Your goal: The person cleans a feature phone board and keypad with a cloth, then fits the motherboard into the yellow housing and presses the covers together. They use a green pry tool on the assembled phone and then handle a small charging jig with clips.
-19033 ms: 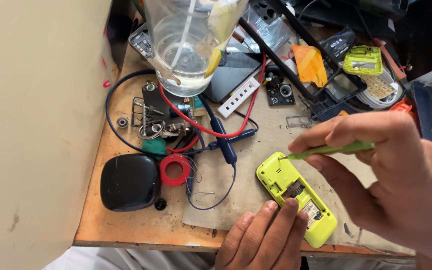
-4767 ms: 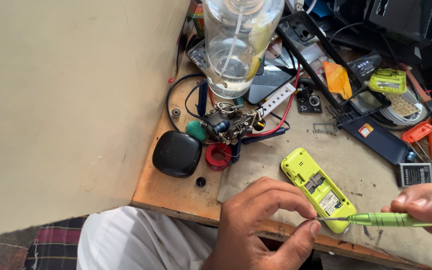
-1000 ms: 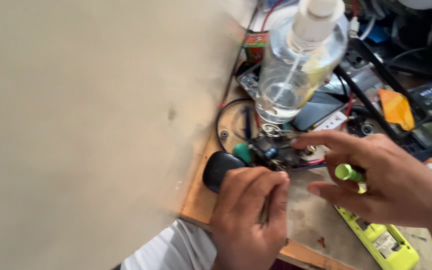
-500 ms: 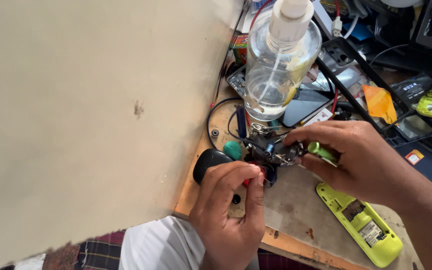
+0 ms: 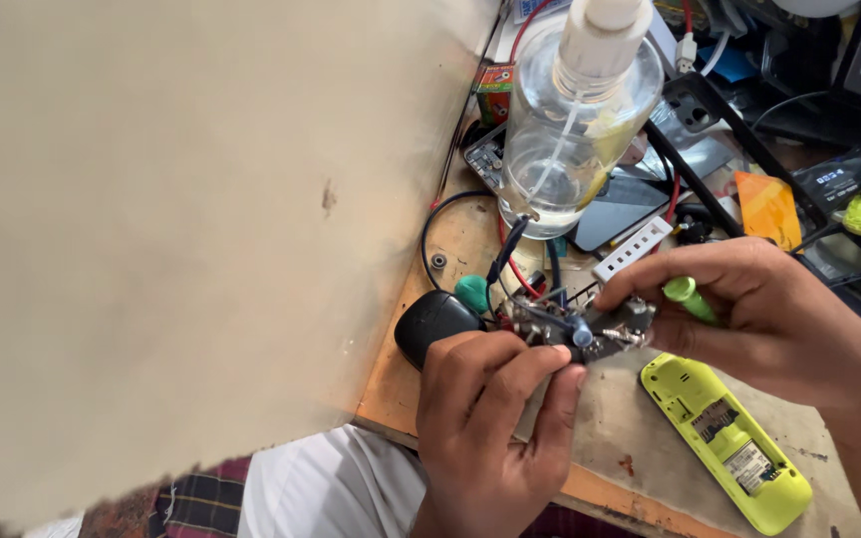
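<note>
Bottle (image 5: 575, 130) stands behind the circuit board (image 5: 590, 327); phone (image 5: 724, 438) lies right.

We saw a plain beige wall (image 5: 151, 229), marked with one small brown spot, filling the left side. Beside it stood a worn wooden workbench (image 5: 396, 364) with an orange-brown edge, lit by soft daylight.

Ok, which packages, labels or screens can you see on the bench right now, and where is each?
Small carton: by the wall, left of the clear bottle; red, green and orange.
Sticker: inside the open lime-yellow phone, below the right hand; pale rectangle.
Phone screen: flat behind the bottle; dark, unlit.
Label: far right, on a black part; small, white.
</note>
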Demonstrator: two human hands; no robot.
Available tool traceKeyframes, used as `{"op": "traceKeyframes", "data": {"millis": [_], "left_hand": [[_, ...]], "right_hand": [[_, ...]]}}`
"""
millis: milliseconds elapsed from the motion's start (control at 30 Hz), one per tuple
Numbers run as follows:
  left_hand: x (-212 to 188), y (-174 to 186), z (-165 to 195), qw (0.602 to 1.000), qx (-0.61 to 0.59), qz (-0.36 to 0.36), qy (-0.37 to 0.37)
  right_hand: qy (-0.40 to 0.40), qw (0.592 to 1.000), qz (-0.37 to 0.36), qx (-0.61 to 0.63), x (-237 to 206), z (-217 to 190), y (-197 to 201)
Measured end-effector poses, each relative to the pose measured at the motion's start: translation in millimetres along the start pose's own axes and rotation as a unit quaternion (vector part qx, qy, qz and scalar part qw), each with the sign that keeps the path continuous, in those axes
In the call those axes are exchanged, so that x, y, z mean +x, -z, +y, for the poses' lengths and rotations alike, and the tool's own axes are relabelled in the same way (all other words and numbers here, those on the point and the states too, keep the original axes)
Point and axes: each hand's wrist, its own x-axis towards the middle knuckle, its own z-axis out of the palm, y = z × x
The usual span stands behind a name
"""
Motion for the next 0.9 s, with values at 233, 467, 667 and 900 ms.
{"op": "traceKeyframes", "data": {"millis": [233,467,667,900], "left_hand": [[-6,1,0,1.000,0.007,-0.017,0.004],[-10,5,-2,0.999,0.002,-0.030,-0.022],[-13,6,0,0.997,0.034,-0.017,-0.074],[-12,4,3,0.991,0.096,-0.007,-0.091]], "right_hand": [[0.099,0.984,-0.002,-0.149,5,-20,-3],[0.128,0.977,-0.008,-0.170,5,-29,-2],[0.156,0.976,-0.010,-0.152,3,-31,-3],[0.144,0.972,-0.010,-0.183,2,-30,-4]]}}
